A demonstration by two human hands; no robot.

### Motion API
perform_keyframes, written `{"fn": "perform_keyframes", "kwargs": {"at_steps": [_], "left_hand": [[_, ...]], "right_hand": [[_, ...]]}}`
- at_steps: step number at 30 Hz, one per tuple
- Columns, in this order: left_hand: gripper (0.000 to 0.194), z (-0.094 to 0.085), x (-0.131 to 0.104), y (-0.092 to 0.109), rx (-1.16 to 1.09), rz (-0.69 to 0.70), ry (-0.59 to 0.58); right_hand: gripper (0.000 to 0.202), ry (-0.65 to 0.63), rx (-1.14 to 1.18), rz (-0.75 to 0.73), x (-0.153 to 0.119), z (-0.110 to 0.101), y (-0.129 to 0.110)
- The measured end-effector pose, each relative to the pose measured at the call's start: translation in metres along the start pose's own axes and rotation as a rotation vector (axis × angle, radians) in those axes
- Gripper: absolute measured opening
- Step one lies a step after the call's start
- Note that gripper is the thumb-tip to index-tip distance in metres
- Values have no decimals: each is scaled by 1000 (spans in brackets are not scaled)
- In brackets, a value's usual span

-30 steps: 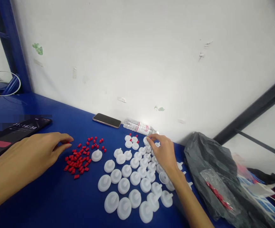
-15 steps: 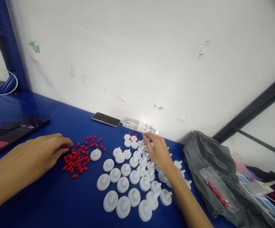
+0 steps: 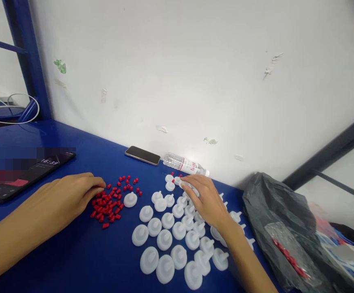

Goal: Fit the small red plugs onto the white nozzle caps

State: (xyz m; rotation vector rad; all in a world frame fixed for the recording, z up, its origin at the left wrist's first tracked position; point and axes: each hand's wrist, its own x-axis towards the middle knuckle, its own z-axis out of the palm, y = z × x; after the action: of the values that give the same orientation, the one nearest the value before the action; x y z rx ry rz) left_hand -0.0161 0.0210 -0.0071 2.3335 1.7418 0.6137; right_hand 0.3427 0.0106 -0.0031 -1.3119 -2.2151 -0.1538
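Observation:
My left hand [image 3: 69, 194] is at the left edge of a loose pile of small red caps [image 3: 105, 209], thumb and forefinger pinched together. Whatever lies between those fingertips is too small to make out. My right hand [image 3: 205, 199] reaches over the far part of a spread of white, round plastic lids with spouts [image 3: 179, 230]. Its thumb and fingers close around one white spouted lid [image 3: 182, 184], partly covered by the hand. Beside it, a few lids at the back [image 3: 170, 186] have red caps near or on their spouts. One lone white lid [image 3: 130, 200] sits beside the red pile.
A dark phone [image 3: 142, 155] and a clear plastic bottle [image 3: 185, 164] lie along the white wall. On the left is a larger device with a lit screen [image 3: 27, 179]. A grey plastic bag [image 3: 265, 203] on the right carries a clear packet of red pieces [image 3: 289, 256].
The whole view has shifted slightly. My right hand has come a little left and nearer, its fingers around a white lid. My left hand has edged closer to the red caps.

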Motion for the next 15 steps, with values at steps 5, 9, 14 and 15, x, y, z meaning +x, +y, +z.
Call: {"fn": "perform_keyframes", "kwargs": {"at_steps": [5, 9, 14, 15], "left_hand": [[36, -3, -5, 14, 15, -2, 36], [35, 11, -22, 33, -106, 189, 110], [29, 30, -40, 52, -107, 426, 160], [27, 31, -40, 53, -113, 463, 161]], "right_hand": [[21, 70, -12, -19, -1, -4, -21], [23, 98, -34, -239, -2, 2, -52], [17, 260, -38, -561, -1, 10, -90], [19, 294, -38, -587, -1, 10, -95]]}}
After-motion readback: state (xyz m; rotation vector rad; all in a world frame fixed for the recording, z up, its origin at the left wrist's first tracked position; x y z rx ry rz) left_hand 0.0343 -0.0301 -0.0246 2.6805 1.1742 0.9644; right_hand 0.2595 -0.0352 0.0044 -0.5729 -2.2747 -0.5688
